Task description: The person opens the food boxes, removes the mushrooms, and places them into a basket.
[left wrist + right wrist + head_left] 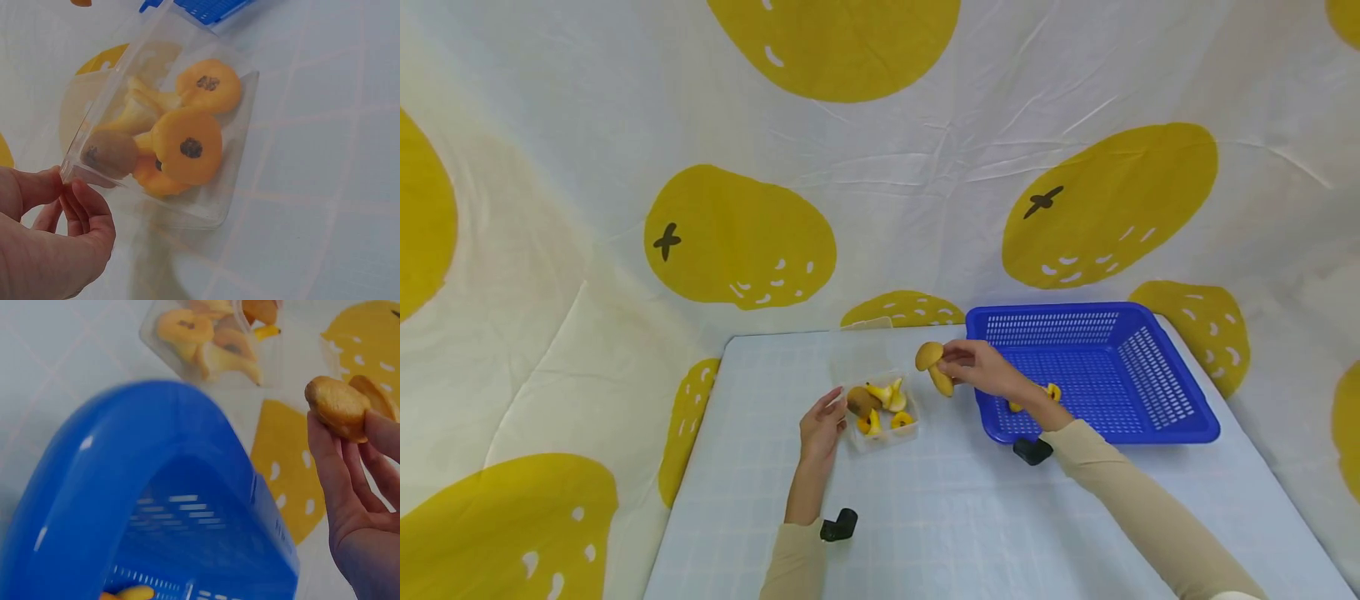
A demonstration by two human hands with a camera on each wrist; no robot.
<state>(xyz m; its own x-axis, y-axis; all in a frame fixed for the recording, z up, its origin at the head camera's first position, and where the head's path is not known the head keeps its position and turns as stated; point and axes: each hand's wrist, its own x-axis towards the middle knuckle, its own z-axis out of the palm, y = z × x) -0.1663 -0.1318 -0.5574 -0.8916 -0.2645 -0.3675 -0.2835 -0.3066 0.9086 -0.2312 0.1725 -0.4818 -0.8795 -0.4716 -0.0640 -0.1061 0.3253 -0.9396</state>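
And the right hand (981, 368) has the tan mushroom (929, 356) up above the counter (925, 517), between the clear container (868, 444) and the blue basket (1093, 307)! Fingers (325, 456) bent in, thumb opposed, a neat pinch on the stem with the cap left free. It looks a light one, probably stiff rather than soft, with a smooth sheen that could slip under a slack grip. That stout stem seems the place to hold; the cap's rim may be more delicate, though the right wrist view crops it, so I can't be sure. Across the way, the left hand (820, 427) pinches the container's thin edge between thumb and fingertips, yellow mushrooms (187, 147) lying inside; that clear wall should flex if squeezed.
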